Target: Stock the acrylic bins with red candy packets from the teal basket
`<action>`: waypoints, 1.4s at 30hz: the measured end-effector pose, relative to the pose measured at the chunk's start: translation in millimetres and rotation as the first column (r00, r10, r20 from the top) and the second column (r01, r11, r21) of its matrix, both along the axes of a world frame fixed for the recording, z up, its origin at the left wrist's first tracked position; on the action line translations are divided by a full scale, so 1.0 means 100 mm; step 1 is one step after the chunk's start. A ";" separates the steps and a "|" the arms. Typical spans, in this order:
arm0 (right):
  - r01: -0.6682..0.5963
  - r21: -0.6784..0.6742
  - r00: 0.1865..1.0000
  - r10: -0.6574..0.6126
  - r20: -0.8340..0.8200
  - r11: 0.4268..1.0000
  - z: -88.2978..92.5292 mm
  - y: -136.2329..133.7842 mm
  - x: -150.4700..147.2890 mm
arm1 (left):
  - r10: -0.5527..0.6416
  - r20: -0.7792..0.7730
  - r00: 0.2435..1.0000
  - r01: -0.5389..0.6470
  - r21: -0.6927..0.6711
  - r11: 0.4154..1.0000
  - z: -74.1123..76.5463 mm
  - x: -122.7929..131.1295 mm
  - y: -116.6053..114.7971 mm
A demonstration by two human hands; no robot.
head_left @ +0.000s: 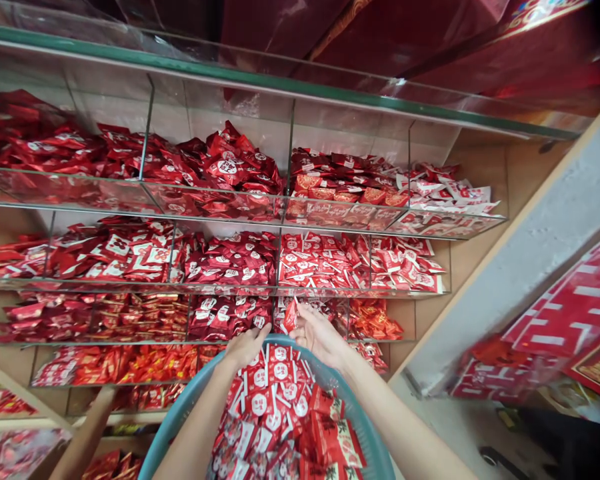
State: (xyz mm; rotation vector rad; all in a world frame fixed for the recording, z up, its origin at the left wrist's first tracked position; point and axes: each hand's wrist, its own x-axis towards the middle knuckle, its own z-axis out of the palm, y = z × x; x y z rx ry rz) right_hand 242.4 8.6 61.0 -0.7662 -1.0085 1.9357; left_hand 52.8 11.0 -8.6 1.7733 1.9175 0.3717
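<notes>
A blue-green plastic basin (375, 427) full of small red candy packets (280, 380) is below my forearms. My left hand (246, 345) is closed at its far rim, fingertips pointing toward the shelf and partly hidden. Just right of it, my right hand (320, 332) pinches a small shiny red packet (291, 316) between thumb and fingers, above the rim and in front of a low shelf compartment. White round labels with dark characters mark many packets in the basin; brighter red ones lie at its right side.
Glass-fronted shelves (230, 290) rise ahead in tiers, their divided compartments heaped with red packets (230, 260). A thick glass edge (280, 79) crosses above. At lower left is what looks like another person's forearm (87, 433). Red printed bags (555, 327) are at the right wall.
</notes>
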 end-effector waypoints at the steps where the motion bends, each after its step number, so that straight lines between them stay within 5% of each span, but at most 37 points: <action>1: -0.004 -0.007 1.000 0.004 0.018 1.000 -0.05 -0.01 0.00 | 0.004 -0.003 1.000 -0.004 0.000 1.000 0.00 0.00 0.00; 8: -0.039 0.137 0.954 -0.004 0.300 0.990 -0.28 -0.15 0.08 | 0.000 -0.002 1.000 0.000 -0.003 1.000 -0.01 0.01 0.01; 14: -0.291 0.308 0.850 0.097 0.519 0.906 -0.47 -0.27 0.22 | -0.012 -0.002 1.000 0.012 0.001 1.000 -0.01 0.00 0.01; 22: -0.152 0.054 0.884 0.111 0.454 0.987 -0.51 -0.06 0.31 | 0.017 -0.021 1.000 -0.017 0.004 1.000 -0.03 0.01 0.01; 25: -0.143 0.115 0.890 0.077 0.450 0.983 -0.54 -0.02 0.29 | 0.014 -0.017 1.000 -0.014 -0.002 1.000 -0.02 0.01 0.00; 29: -0.225 0.417 0.811 -0.068 0.581 0.881 -0.63 0.02 0.27 | 0.014 -0.010 1.000 -0.015 -0.010 1.000 0.00 0.01 -0.01; 33: -0.392 0.560 0.580 -0.277 0.766 0.730 -0.65 0.05 0.30 | 0.025 -0.018 1.000 -0.025 -0.008 1.000 0.05 0.02 -0.03; 42: -0.492 0.543 0.450 -0.336 0.828 0.681 -0.66 0.06 0.26 | 0.020 -0.009 1.000 -0.020 -0.013 1.000 0.04 0.02 -0.02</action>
